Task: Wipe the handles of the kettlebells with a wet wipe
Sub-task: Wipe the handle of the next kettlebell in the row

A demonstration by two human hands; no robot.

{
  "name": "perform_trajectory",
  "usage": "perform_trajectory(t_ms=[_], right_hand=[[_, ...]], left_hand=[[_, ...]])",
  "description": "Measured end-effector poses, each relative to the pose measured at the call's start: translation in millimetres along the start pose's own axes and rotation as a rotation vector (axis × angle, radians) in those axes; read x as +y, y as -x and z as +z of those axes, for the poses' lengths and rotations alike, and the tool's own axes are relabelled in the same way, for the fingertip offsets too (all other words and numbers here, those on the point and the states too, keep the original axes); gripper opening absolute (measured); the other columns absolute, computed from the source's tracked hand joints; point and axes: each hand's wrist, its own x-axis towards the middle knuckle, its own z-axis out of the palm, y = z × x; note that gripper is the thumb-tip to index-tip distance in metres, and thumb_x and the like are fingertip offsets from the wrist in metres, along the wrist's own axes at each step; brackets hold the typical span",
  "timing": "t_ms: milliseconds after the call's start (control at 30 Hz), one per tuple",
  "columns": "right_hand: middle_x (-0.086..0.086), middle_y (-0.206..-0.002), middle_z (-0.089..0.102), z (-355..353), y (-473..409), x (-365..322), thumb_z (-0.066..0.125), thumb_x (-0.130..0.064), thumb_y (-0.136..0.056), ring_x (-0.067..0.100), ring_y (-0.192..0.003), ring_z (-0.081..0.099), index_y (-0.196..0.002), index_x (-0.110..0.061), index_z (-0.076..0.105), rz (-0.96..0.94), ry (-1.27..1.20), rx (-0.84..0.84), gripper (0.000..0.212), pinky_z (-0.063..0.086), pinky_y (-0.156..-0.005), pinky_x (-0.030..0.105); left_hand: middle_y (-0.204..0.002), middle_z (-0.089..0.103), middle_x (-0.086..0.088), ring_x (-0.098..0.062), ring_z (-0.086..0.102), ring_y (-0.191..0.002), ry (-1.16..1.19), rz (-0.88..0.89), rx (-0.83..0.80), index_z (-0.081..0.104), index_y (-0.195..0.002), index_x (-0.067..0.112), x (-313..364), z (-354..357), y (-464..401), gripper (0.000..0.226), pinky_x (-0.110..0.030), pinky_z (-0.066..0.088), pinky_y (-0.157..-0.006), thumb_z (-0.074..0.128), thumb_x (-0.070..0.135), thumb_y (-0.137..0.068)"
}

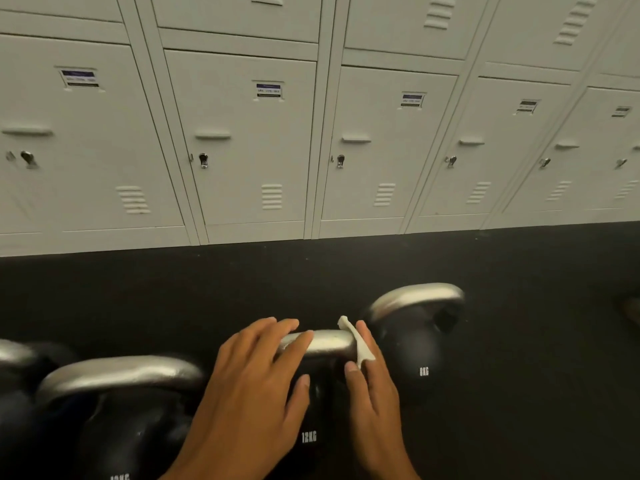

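Black kettlebells stand in a row on the dark floor [173, 299] in front of grey lockers [242, 133]. The left hand [252, 386] rests on the silver handle [325, 342] of the 12KG kettlebell [311, 427], fingers laid over its left end, thumb hanging loose below. The right hand [372, 386] pinches a crumpled white wet wipe [356, 341] against the handle's right end. Just to the right stands the 8KG kettlebell [419, 348]; another kettlebell [128, 427] sits at left.
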Motion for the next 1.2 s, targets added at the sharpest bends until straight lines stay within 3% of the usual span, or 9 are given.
perform_trajectory(t_ms=[167,300,500,633,800,933,1067,1200], right_hand=[[-0.037,-0.159,0.034,3,8,10,0.047,-0.041,-0.097,-0.012,-0.149,0.026,-0.161,-0.047,0.024,0.065,-0.124,-0.058,0.068,0.023,-0.129,0.043],[-0.028,-0.162,0.037,2,5,15,0.043,-0.053,-0.094,0.002,-0.154,0.028,-0.153,-0.059,0.036,0.055,-0.151,-0.079,0.059,0.024,-0.128,0.048],[-0.018,-0.161,0.043,3,3,22,0.040,-0.052,-0.095,0.006,-0.153,0.033,-0.156,-0.043,0.042,0.060,-0.185,-0.050,0.062,0.024,-0.128,0.049],[-0.008,-0.158,0.050,1,3,18,0.039,-0.048,-0.095,0.015,-0.151,0.040,-0.153,-0.040,0.047,0.043,-0.179,-0.047,0.059,0.029,-0.125,0.052],[-0.022,-0.158,0.046,4,2,9,0.037,-0.054,-0.091,0.002,-0.151,0.036,-0.159,-0.029,0.039,-0.014,-0.167,-0.043,0.072,0.030,-0.126,0.047],[-0.018,-0.160,0.046,5,4,15,0.036,-0.052,-0.095,0.005,-0.152,0.035,-0.159,-0.030,0.040,-0.024,-0.197,-0.030,0.067,0.027,-0.127,0.049],[-0.014,-0.158,0.049,3,5,21,0.037,-0.049,-0.097,0.006,-0.152,0.036,-0.155,-0.033,0.045,-0.008,-0.209,-0.014,0.061,0.025,-0.128,0.049],[-0.011,-0.153,0.055,0,-3,21,0.036,-0.058,-0.094,0.006,-0.148,0.043,-0.149,-0.035,0.053,0.052,-0.225,-0.015,0.062,0.030,-0.127,0.047]], left_hand=[[-0.135,0.065,0.000,-0.025,0.061,-0.125,-0.022,0.012,-0.029,0.071,-0.127,0.022,-4,5,3,0.052,-0.051,0.057,-0.093,0.048,0.043,-0.085],[-0.137,0.062,0.002,-0.024,0.058,-0.129,-0.012,0.010,-0.033,0.067,-0.131,0.023,-5,8,4,0.052,-0.047,0.052,-0.099,0.048,0.043,-0.087],[-0.136,0.064,0.001,-0.024,0.061,-0.126,-0.018,0.002,-0.051,0.068,-0.130,0.023,-7,10,5,0.052,-0.046,0.053,-0.099,0.064,0.039,-0.080],[-0.134,0.065,0.002,-0.022,0.062,-0.125,-0.019,-0.015,-0.072,0.067,-0.133,0.023,-6,11,5,0.055,-0.043,0.051,-0.099,0.063,0.040,-0.081],[-0.133,0.063,0.003,-0.019,0.060,-0.123,0.015,-0.011,-0.074,0.065,-0.135,0.021,-5,11,6,0.054,-0.040,0.054,-0.096,0.064,0.037,-0.083],[-0.133,0.063,0.005,-0.016,0.061,-0.121,0.025,-0.023,-0.079,0.064,-0.136,0.022,-6,10,7,0.058,-0.035,0.052,-0.094,0.080,0.032,-0.081],[-0.134,0.061,0.006,-0.015,0.059,-0.121,0.027,-0.024,-0.080,0.062,-0.137,0.023,-5,10,8,0.059,-0.031,0.046,-0.095,0.080,0.032,-0.081],[-0.132,0.063,0.004,-0.017,0.061,-0.119,0.044,-0.024,-0.055,0.063,-0.135,0.022,-4,9,7,0.058,-0.034,0.050,-0.093,0.081,0.028,-0.080]])
